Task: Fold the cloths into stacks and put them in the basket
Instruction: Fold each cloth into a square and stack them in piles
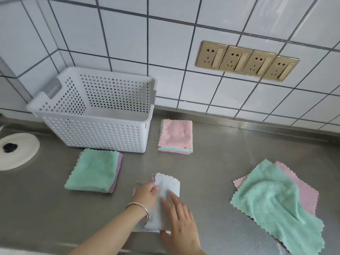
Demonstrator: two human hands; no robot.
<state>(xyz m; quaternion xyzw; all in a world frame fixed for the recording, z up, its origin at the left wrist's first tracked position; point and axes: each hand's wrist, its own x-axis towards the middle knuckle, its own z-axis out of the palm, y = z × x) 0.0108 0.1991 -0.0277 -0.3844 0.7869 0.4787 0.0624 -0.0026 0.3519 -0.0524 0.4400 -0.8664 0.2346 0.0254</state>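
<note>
Nearest the camera, the right hand is lying flat with straight fingers, pressing down on a pale blue cloth on the steel counter. Just to its left, the left hand, wearing a silver bangle on the wrist, is curling its fingers and thumb around the left edge of the same cloth and pinching it. A lilac edge is peeking out at the cloth's far left corner.

To the right, a loose green cloth is lying rumpled and unfolded over a pink cloth, whose far and right edges are showing from under it. To the left of the hands, a folded green cloth is sitting on a folded purple cloth, forming a small stack.

Farther back, near the middle, a stack of folded cloths with a pink one on top is resting just right of the basket. The white perforated basket is standing upright against the tiled wall, with nothing visible inside it. At the far left, a white round lid with a dark knob is lying on the counter. On the wall to the right, four gold sockets are sitting in a row.
</note>
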